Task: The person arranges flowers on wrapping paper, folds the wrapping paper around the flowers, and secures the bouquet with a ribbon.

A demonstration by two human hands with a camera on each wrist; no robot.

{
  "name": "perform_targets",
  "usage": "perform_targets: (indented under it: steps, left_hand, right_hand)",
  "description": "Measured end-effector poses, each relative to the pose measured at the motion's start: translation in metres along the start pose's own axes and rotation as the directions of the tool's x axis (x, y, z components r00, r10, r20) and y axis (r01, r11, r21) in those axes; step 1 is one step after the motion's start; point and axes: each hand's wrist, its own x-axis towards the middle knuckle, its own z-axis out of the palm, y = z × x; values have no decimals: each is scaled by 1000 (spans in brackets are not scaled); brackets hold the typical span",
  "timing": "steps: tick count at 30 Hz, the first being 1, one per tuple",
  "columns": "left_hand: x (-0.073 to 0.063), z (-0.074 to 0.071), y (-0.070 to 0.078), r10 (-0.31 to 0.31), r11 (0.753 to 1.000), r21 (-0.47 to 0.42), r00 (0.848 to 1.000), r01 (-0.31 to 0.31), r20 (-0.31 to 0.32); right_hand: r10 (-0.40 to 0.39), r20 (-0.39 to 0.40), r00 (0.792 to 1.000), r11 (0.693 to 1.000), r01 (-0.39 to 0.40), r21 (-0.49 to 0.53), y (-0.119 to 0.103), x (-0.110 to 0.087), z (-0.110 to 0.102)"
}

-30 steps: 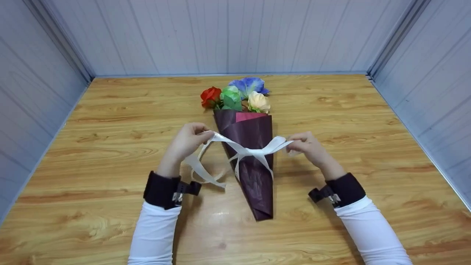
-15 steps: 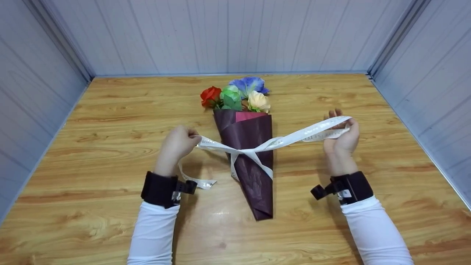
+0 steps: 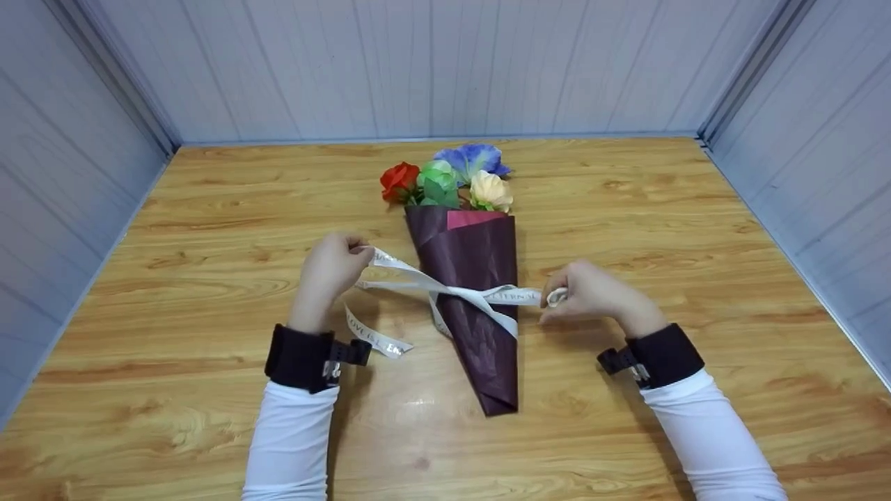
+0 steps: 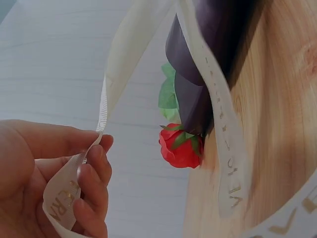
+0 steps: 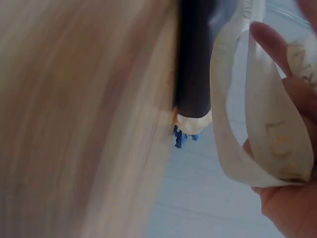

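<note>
A bouquet wrapped in dark maroon paper (image 3: 473,257) lies on the table, crossed around its middle by a white ribbon (image 3: 418,276) with gold lettering. To its left, my left hand (image 3: 330,271) pinches one length of the ribbon between thumb and index finger; the left wrist view shows part of this ribbon (image 4: 116,74) looping through the curled fingers. My right hand (image 3: 592,296) is at the bouquet's right side, its fingers curled on the other length. In the right wrist view that ribbon (image 5: 277,124) hangs in a loop from the hand, whose fingers are partly cut off.
Red (image 3: 399,182), green (image 3: 437,177), blue (image 3: 473,161) and cream (image 3: 491,191) flowers stick out of the wrap's far end. A loose ribbon tail (image 3: 376,337) hangs near the left wrist. Pale panel walls (image 3: 431,69) enclose the wooden table (image 3: 209,417).
My right hand pulled its ribbon out to the right, undoing the bow loop there, then came back beside the bouquet. My left hand shifted slightly left, still pinching its length.
</note>
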Motion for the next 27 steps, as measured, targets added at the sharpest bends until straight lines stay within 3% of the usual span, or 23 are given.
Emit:
perform_targets:
  steps: [2, 6, 10, 13, 18, 20, 21, 22, 23, 24, 25, 26, 27]
  left_hand:
    - [0, -2, -1, -6, 1000, -4, 1000, 6, 4]
    - [-2, -4, -3, -3, 1000, 24, 1000, 3, 6]
    - [-3, -5, -5, -14, 998, 59, 1000, 14, 11]
    - [-4, -7, -6, -34, 996, 80, 999, 33, 22]
    - [-6, -9, -8, -58, 992, 110, 998, 55, 28]
    - [-6, -10, -10, -63, 990, 126, 998, 61, 18]
    - [-7, -11, -10, -59, 989, 138, 998, 57, 9]
    - [-7, -11, -11, -55, 987, 151, 998, 54, 2]
    - [-7, -11, -12, -49, 986, 159, 999, 50, -5]
    - [-7, -12, -12, -44, 985, 165, 999, 45, -10]
    - [-7, -12, -13, -41, 985, 168, 999, 42, -13]
    - [-7, -12, -13, -35, 984, 172, 999, 37, -16]
    - [-7, -11, -14, -29, 984, 175, 999, 32, -20]
  right_hand:
    - [55, -15, 998, 998, -55, -28, 2, 0, -1]
    - [153, -121, 981, 987, -158, -41, 9, -3, -8]
    - [161, -152, 975, 970, -184, -158, 14, -8, -19]
    - [241, -168, 956, 963, -257, -77, 20, -11, -26]
    - [406, -281, 870, 906, -343, 246, 33, -16, -32]
    - [460, -341, 820, 869, -335, 364, 38, -18, -33]
    - [494, -376, 784, 839, -318, 441, 39, -17, -33]
    - [533, -405, 743, 796, -278, 538, 40, -17, -33]
    - [579, -417, 701, 722, -203, 661, 42, -16, -33]
    - [623, -414, 664, 609, -80, 789, 43, -16, -34]
    - [655, -398, 642, 456, 84, 886, 44, -16, -35]
    - [675, -373, 636, 272, 255, 928, 45, -16, -36]
    - [687, -336, 644, 70, 402, 913, 47, -17, -38]
